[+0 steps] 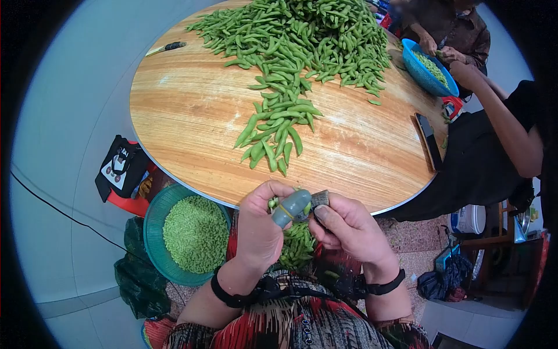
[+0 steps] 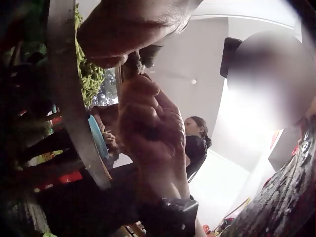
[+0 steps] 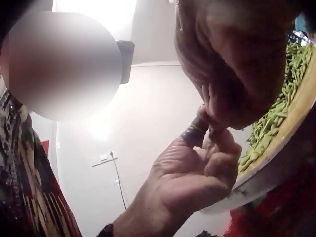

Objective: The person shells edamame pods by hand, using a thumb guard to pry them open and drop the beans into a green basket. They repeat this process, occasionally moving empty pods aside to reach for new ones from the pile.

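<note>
In the head view, my left hand (image 1: 260, 224) and right hand (image 1: 356, 228) meet just off the table's front edge. A grey-green cover (image 1: 290, 207) with a yellow band sits on the left thumb, and a dark cover (image 1: 319, 199) is at the right fingertips. Both hands pinch a green soybean pod (image 1: 307, 208), mostly hidden by the fingers and covers. A few green beans (image 1: 272, 203) show inside the left hand. Both wrist views show the fingertips together, with the pod hidden there. More pods (image 1: 298, 244) lie in the lap below.
A large heap of soybean pods (image 1: 302, 41) spreads over the round wooden table (image 1: 186, 128). At lower left stands a green basket (image 1: 152, 224) of shelled beans. A knife (image 1: 167, 48) and a phone (image 1: 428, 141) lie on the table. Other people work by a blue basket (image 1: 415, 68).
</note>
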Demonstrator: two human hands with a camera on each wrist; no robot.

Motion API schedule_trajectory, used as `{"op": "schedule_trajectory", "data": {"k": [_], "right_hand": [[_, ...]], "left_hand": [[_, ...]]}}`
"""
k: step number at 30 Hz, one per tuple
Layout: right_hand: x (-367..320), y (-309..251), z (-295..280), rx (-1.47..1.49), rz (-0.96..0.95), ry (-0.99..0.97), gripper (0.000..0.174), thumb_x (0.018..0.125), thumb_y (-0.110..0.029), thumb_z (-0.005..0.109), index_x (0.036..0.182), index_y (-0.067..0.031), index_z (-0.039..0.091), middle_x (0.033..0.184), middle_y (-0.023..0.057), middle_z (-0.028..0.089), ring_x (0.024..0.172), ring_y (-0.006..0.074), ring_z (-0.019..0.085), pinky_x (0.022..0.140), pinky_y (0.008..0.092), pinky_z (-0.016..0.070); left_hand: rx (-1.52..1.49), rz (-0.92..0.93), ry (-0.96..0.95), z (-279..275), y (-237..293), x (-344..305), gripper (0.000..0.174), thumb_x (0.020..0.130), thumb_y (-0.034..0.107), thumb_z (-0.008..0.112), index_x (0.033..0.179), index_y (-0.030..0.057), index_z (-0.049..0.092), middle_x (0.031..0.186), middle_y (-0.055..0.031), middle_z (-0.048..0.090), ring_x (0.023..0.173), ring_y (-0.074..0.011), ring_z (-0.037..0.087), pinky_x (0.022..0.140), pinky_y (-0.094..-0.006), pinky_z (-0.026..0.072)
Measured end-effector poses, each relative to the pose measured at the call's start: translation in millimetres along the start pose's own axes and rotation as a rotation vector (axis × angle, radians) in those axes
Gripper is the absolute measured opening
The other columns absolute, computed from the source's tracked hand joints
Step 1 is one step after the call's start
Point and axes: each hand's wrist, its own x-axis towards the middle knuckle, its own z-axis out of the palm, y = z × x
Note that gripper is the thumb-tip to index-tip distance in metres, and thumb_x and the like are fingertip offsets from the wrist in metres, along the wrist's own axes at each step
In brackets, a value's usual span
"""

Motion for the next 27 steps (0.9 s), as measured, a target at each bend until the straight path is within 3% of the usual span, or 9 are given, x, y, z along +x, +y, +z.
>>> {"op": "schedule_trajectory", "data": {"k": [5, 7, 10, 14, 16, 20, 22, 26, 27], "right_hand": [[3, 3, 7, 0.296, 0.093, 0.017, 0.016, 0.097, -0.017, 0.043, 0.088, -0.0051, 0.050, 0.063, -0.0028, 0.046, 0.046, 0.0022, 0.033, 0.040, 0.0175, 0.0254], [3, 3, 7, 0.508, 0.178, -0.020, 0.015, 0.096, -0.017, 0.044, 0.089, -0.0053, 0.051, 0.062, -0.0028, 0.047, 0.046, 0.0017, 0.033, 0.040, 0.0172, 0.0247], [5, 7, 6, 0.605, 0.238, -0.066, 0.015, 0.096, -0.018, 0.045, 0.091, -0.0058, 0.053, 0.062, -0.0034, 0.048, 0.045, 0.0007, 0.032, 0.039, 0.0162, 0.0230], [14, 14, 11, 0.064, -0.033, 0.123, 0.013, 0.094, -0.012, 0.048, 0.086, -0.0030, 0.054, 0.061, -0.0010, 0.050, 0.045, 0.0060, 0.040, 0.041, 0.0214, 0.0305], [18, 16, 18, -0.212, -0.157, 0.211, 0.013, 0.092, -0.010, 0.050, 0.083, -0.0014, 0.054, 0.060, 0.0021, 0.052, 0.046, 0.0092, 0.044, 0.042, 0.0247, 0.0344], [22, 19, 28, -0.543, -0.291, 0.375, 0.011, 0.086, -0.006, 0.055, 0.078, 0.0025, 0.052, 0.058, 0.0165, 0.052, 0.050, 0.0281, 0.054, 0.047, 0.0349, 0.0410], [21, 16, 31, -0.580, -0.283, 0.399, 0.012, 0.084, -0.006, 0.056, 0.078, 0.0031, 0.052, 0.059, 0.0208, 0.052, 0.052, 0.0343, 0.056, 0.048, 0.0375, 0.0418], [31, 1, 17, -0.902, -0.378, 0.353, 0.015, 0.084, -0.011, 0.057, 0.079, 0.0018, 0.053, 0.059, 0.0221, 0.053, 0.056, 0.0395, 0.055, 0.049, 0.0424, 0.0419], [38, -5, 8, -0.928, -0.380, 0.325, 0.016, 0.084, -0.013, 0.057, 0.079, 0.0013, 0.054, 0.058, 0.0224, 0.052, 0.056, 0.0395, 0.055, 0.049, 0.0441, 0.0420]], "left_hand": [[-0.038, -0.096, -0.109, -12, 4, 2, 0.025, 0.073, -0.008, 0.059, 0.096, 0.0027, 0.061, 0.085, 0.0000, 0.057, 0.072, -0.0058, 0.053, 0.058, -0.0164, 0.0410], [0.023, 0.085, -0.357, -20, 0, 5, 0.025, 0.072, -0.001, 0.066, 0.096, -0.0012, 0.059, 0.087, -0.0046, 0.057, 0.069, -0.0049, 0.051, 0.051, -0.0141, 0.0350], [0.092, 0.019, -0.310, -16, 6, 0, 0.027, 0.072, -0.006, 0.063, 0.098, 0.0011, 0.061, 0.084, 0.0007, 0.056, 0.073, -0.0052, 0.053, 0.057, -0.0165, 0.0403], [0.314, 0.016, -0.016, -6, 4, -7, 0.029, 0.072, -0.006, 0.063, 0.100, 0.0013, 0.061, 0.084, 0.0009, 0.056, 0.074, -0.0048, 0.053, 0.057, -0.0163, 0.0404], [-0.052, -0.015, 0.057, -7, -1, -8, 0.016, 0.080, 0.004, 0.065, 0.094, -0.0007, 0.059, 0.083, -0.0001, 0.056, 0.061, -0.0022, 0.048, 0.048, -0.0127, 0.0316], [0.076, -0.011, 0.138, -8, -1, -10, 0.014, 0.082, 0.003, 0.062, 0.096, -0.0005, 0.059, 0.081, 0.0004, 0.055, 0.062, -0.0011, 0.046, 0.049, -0.0131, 0.0307], [0.741, 0.418, 0.079, -16, -4, -9, 0.023, 0.077, -0.007, 0.055, 0.098, 0.0006, 0.062, 0.093, -0.0032, 0.062, 0.080, -0.0071, 0.056, 0.062, -0.0182, 0.0434], [0.702, 0.186, 0.134, -17, 12, -9, 0.022, 0.077, -0.008, 0.051, 0.096, -0.0014, 0.060, 0.088, -0.0036, 0.061, 0.079, -0.0093, 0.055, 0.068, -0.0225, 0.0444], [0.590, 0.158, 0.133, -18, 15, -9, 0.018, 0.081, -0.003, 0.054, 0.098, -0.0003, 0.058, 0.080, 0.0006, 0.055, 0.070, -0.0046, 0.049, 0.060, -0.0183, 0.0376]]}}
